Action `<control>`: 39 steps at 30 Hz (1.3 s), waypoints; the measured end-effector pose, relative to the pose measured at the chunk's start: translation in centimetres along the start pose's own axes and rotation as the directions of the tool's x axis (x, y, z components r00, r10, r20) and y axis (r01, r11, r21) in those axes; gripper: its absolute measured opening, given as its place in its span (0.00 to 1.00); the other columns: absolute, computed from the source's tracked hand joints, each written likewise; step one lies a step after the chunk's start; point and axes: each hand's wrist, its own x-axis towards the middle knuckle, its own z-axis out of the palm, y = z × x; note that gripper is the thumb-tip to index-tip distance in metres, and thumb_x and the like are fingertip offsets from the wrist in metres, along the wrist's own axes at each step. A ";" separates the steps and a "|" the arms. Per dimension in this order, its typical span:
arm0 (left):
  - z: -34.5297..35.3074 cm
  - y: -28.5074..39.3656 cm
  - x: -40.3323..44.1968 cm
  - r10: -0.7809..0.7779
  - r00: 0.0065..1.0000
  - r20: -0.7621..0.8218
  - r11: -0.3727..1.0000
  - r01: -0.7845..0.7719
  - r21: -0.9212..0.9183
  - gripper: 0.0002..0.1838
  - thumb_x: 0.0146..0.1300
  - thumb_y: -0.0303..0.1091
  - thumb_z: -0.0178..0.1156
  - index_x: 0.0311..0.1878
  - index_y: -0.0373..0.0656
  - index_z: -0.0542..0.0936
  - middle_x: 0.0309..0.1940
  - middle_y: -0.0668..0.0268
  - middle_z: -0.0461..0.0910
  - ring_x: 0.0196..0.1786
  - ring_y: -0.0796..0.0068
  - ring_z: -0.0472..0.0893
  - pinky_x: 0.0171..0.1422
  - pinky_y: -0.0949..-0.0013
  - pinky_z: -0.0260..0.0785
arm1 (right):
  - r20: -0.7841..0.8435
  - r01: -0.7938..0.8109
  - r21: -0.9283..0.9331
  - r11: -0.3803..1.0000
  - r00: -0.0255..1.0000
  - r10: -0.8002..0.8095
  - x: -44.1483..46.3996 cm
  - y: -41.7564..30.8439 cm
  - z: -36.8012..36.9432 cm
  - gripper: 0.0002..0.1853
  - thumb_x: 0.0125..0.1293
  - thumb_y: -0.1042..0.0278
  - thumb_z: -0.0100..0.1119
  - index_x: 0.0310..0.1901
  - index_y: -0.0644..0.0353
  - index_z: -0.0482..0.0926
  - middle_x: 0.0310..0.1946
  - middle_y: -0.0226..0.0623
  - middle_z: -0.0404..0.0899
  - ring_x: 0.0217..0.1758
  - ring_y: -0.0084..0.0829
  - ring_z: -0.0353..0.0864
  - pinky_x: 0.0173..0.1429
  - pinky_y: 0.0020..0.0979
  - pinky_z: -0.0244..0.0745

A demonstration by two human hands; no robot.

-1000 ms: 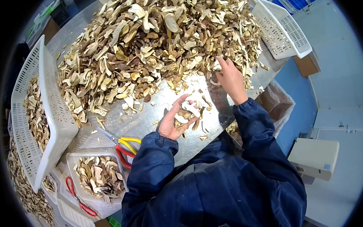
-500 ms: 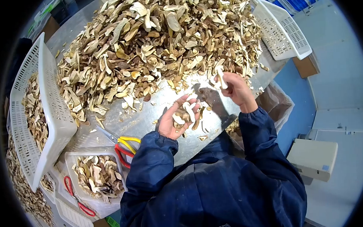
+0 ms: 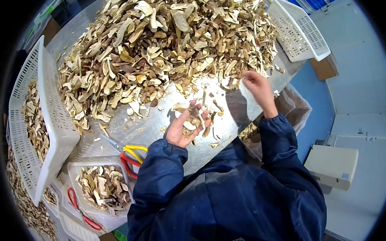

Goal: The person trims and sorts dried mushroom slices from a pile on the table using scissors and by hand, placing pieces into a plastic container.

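Observation:
My left hand is turned palm up and cupped around several dried mushroom slices, pale and brown. Over the near right edge of a large heap of dried mushroom slices, my right hand has its fingers curled together. What sits between those fingertips, if anything, is too small to tell. A few loose slices and crumbs lie on the metal table between the two hands. Scissors with one yellow and one red handle rest left of my left forearm.
On the left stands a tilted white slotted basket with slices inside. A clear tray of slices and red-handled scissors lie at lower left. Another white basket is at upper right, and a lined bin stands beside the table's right edge.
My right hand has moved slightly right and down toward the heap's edge; the pale slice it held upright no longer shows there. More slices now show in my left hand.

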 end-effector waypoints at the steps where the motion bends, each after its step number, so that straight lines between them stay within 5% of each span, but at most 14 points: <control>1: -0.1 0.0 0.0 -0.005 1.000 -0.002 1.000 0.005 0.013 0.19 0.71 0.41 0.50 0.64 0.51 0.67 0.55 0.64 0.73 0.60 0.60 0.73 0.66 0.46 0.65 | -0.009 0.166 -0.284 0.944 0.984 -0.176 -0.3 0.2 0.8 0.10 0.60 0.74 0.59 0.43 0.60 0.80 0.35 0.37 0.78 0.35 0.31 0.78 0.39 0.30 0.73; 6: -0.2 0.3 -0.3 -0.017 1.000 -0.018 0.998 0.018 0.059 0.15 0.72 0.39 0.49 0.59 0.50 0.68 0.53 0.63 0.74 0.53 0.61 0.77 0.63 0.47 0.68 | 0.114 0.453 -0.570 0.686 0.870 -0.480 -0.3 2.3 3.5 0.09 0.59 0.78 0.55 0.42 0.61 0.79 0.49 0.45 0.77 0.57 0.44 0.75 0.57 0.38 0.72; 9: -0.1 0.3 -0.3 -0.026 0.997 -0.067 1.000 0.027 0.014 0.16 0.72 0.38 0.48 0.60 0.51 0.68 0.53 0.63 0.74 0.52 0.61 0.76 0.63 0.47 0.68 | -0.125 0.184 -0.022 0.983 0.975 -0.186 -0.2 3.7 3.0 0.09 0.63 0.75 0.53 0.45 0.58 0.78 0.47 0.40 0.80 0.54 0.34 0.77 0.59 0.32 0.69; 10: -0.3 0.2 -0.3 -0.046 0.998 -0.042 0.999 0.047 0.011 0.16 0.71 0.38 0.48 0.60 0.52 0.68 0.53 0.62 0.74 0.52 0.61 0.76 0.63 0.47 0.68 | -0.096 0.029 0.428 0.903 0.995 0.013 0.1 3.9 2.7 0.07 0.66 0.72 0.52 0.42 0.58 0.78 0.36 0.34 0.81 0.41 0.23 0.79 0.45 0.25 0.73; 13: -0.3 0.3 -0.2 -0.105 0.993 0.059 0.994 0.104 0.017 0.16 0.71 0.38 0.50 0.60 0.50 0.68 0.52 0.60 0.74 0.52 0.61 0.77 0.62 0.48 0.69 | 0.050 -0.208 0.599 0.773 0.973 0.223 0.3 3.0 1.6 0.06 0.67 0.68 0.52 0.41 0.58 0.78 0.28 0.29 0.77 0.27 0.17 0.75 0.29 0.20 0.69; 18: -0.7 -0.1 -0.5 -0.179 0.971 0.162 0.979 0.159 0.126 0.20 0.67 0.36 0.54 0.61 0.45 0.68 0.53 0.57 0.73 0.52 0.61 0.77 0.59 0.48 0.72 | 0.089 0.146 -0.564 0.812 0.989 -0.117 -0.2 0.5 5.2 0.12 0.57 0.63 0.62 0.41 0.59 0.80 0.22 0.46 0.78 0.26 0.39 0.80 0.33 0.37 0.71; 21: -0.8 0.0 -0.5 -0.215 0.969 0.122 0.968 0.195 0.155 0.23 0.64 0.35 0.56 0.62 0.44 0.67 0.54 0.53 0.71 0.52 0.58 0.75 0.57 0.47 0.73 | 0.008 0.223 -0.109 0.969 0.975 -0.223 0.2 1.7 5.8 0.10 0.59 0.64 0.61 0.39 0.59 0.80 0.20 0.40 0.78 0.23 0.31 0.78 0.30 0.33 0.71; 22: -0.5 0.1 -0.5 -0.217 0.967 0.136 0.964 0.190 0.187 0.23 0.64 0.35 0.56 0.62 0.44 0.67 0.54 0.54 0.71 0.52 0.59 0.76 0.57 0.48 0.73 | 0.196 -0.274 0.293 0.916 0.955 0.222 0.4 -0.1 4.7 0.07 0.61 0.65 0.60 0.37 0.59 0.79 0.19 0.32 0.77 0.21 0.22 0.75 0.26 0.27 0.69; 25: 0.1 -0.5 -0.4 -0.189 0.973 0.133 0.974 0.168 0.154 0.23 0.66 0.35 0.53 0.63 0.41 0.66 0.53 0.56 0.73 0.51 0.63 0.78 0.58 0.47 0.72 | 0.359 -0.368 0.929 -0.024 0.917 -0.173 1.0 1.1 3.3 0.12 0.67 0.59 0.53 0.41 0.60 0.76 0.24 0.27 0.69 0.22 0.18 0.64 0.20 0.20 0.59; 31: 0.6 -2.2 -2.9 -0.129 0.987 0.100 0.991 0.126 0.038 0.20 0.67 0.32 0.52 0.62 0.41 0.67 0.51 0.57 0.75 0.52 0.60 0.80 0.58 0.40 0.71 | 0.617 -0.502 0.690 0.522 0.785 -0.061 3.6 -2.7 7.2 0.09 0.64 0.66 0.57 0.44 0.57 0.75 0.28 0.29 0.71 0.26 0.18 0.67 0.19 0.16 0.57; 33: 1.3 -1.8 -5.6 -0.038 0.997 0.069 0.998 0.041 -0.042 0.19 0.68 0.32 0.52 0.61 0.42 0.68 0.51 0.58 0.75 0.53 0.61 0.79 0.59 0.40 0.70 | 0.686 -0.310 0.367 0.877 0.727 -0.031 2.9 -6.7 10.0 0.09 0.61 0.74 0.58 0.43 0.59 0.77 0.24 0.25 0.71 0.24 0.20 0.69 0.21 0.21 0.61; 34: 0.7 -1.4 -6.8 0.017 0.987 0.163 0.999 -0.010 -0.042 0.20 0.68 0.31 0.51 0.62 0.43 0.67 0.52 0.58 0.74 0.54 0.61 0.78 0.59 0.40 0.70 | 0.566 0.266 0.313 0.912 0.719 -0.404 2.0 -8.0 12.0 0.11 0.58 0.76 0.58 0.44 0.58 0.79 0.24 0.28 0.72 0.23 0.25 0.70 0.26 0.27 0.66; 35: 0.7 -0.7 -8.5 0.106 0.989 0.105 0.994 -0.101 -0.049 0.19 0.68 0.31 0.51 0.61 0.43 0.68 0.51 0.58 0.75 0.53 0.61 0.78 0.58 0.41 0.71 | 0.701 0.376 0.089 0.922 0.635 -0.326 1.3 -10.2 12.3 0.11 0.58 0.74 0.57 0.45 0.58 0.77 0.25 0.36 0.74 0.27 0.33 0.77 0.33 0.35 0.72; 39: 1.9 2.2 -17.7 0.443 0.896 -0.027 0.895 -0.444 -0.051 0.18 0.66 0.31 0.52 0.59 0.43 0.70 0.49 0.60 0.77 0.51 0.63 0.80 0.57 0.42 0.71 | 0.813 0.838 -0.143 0.526 0.403 -0.420 0.0 -11.1 15.3 0.08 0.59 0.71 0.54 0.41 0.56 0.73 0.25 0.44 0.77 0.36 0.44 0.81 0.36 0.40 0.75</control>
